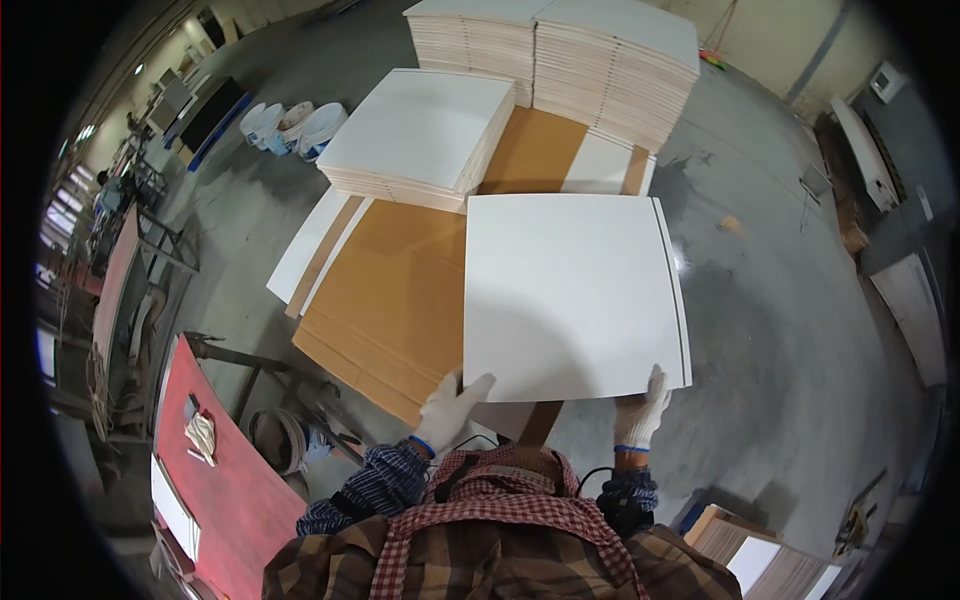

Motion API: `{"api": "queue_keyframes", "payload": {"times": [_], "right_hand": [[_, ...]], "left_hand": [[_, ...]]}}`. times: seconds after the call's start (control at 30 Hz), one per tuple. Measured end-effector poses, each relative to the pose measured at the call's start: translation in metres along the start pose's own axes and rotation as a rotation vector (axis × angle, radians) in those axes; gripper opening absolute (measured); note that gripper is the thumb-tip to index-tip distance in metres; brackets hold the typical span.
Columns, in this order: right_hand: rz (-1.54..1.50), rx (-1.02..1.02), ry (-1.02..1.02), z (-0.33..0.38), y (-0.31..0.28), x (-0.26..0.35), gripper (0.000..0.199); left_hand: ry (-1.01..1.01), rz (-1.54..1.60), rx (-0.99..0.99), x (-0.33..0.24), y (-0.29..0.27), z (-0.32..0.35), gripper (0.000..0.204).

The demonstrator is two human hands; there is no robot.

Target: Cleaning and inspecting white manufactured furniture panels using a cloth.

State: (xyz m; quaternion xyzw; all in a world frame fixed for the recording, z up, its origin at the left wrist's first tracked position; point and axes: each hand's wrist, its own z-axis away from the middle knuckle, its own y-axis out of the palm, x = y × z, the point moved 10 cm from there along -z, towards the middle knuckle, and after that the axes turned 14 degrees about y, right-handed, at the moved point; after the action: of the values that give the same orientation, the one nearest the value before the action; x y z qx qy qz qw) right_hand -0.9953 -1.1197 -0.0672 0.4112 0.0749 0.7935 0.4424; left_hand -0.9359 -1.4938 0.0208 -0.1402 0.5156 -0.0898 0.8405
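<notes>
A white square panel [570, 280] with a dark groove along its right edge lies flat in front of me. My gloved left hand [450, 410] grips its near left corner, thumb on top and fingers out of sight underneath. At the near right edge, my gloved right hand [643, 408] holds the same panel, its thumb over the edge. Brown cardboard [390, 290] shows to the left of the panel. A shorter stack of white panels [430, 120] stands beyond the cardboard.
Taller stacks of panels [610, 80] rise at the back. White buckets [320, 128] stand on the floor at far left. A red-topped table [225, 490] with a bundled glove [201, 437] is at near left. More panels [745, 550] lie at near right.
</notes>
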Motion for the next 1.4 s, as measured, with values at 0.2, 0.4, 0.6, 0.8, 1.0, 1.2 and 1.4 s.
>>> {"api": "queue_keyframes", "payload": {"times": [0.2, 0.4, 0.6, 0.8, 1.0, 1.2, 1.4], "right_hand": [[-0.14, -0.067, -0.038, 0.034, -0.038, -0.017, 0.074], [-0.12, -0.051, -0.086, 0.029, -0.038, -0.019, 0.071], [0.731, -0.119, -0.235, -0.017, -0.109, 0.066, 0.066], [0.87, 0.208, 0.047, -0.022, 0.013, 0.103, 0.084], [0.855, 0.444, 0.245, -0.053, 0.055, 0.087, 0.075], [0.794, 0.491, 0.299, -0.073, 0.048, 0.083, 0.063], [0.796, 0.569, 0.305, -0.067, 0.036, 0.076, 0.061]], "left_hand": [[0.026, -0.14, -0.017, -0.002, -0.005, 0.001, 0.093], [0.17, -0.143, -0.089, 0.024, -0.004, -0.031, 0.104], [0.167, -0.077, -0.039, 0.012, 0.001, -0.026, 0.104], [0.003, -0.077, 0.079, 0.019, -0.002, -0.024, 0.094], [-0.005, -0.047, 0.064, 0.004, 0.007, -0.023, 0.105], [-0.073, -0.119, 0.005, -0.024, 0.002, -0.019, 0.109], [-0.017, 0.015, -0.052, -0.063, -0.015, -0.049, 0.123]]}}
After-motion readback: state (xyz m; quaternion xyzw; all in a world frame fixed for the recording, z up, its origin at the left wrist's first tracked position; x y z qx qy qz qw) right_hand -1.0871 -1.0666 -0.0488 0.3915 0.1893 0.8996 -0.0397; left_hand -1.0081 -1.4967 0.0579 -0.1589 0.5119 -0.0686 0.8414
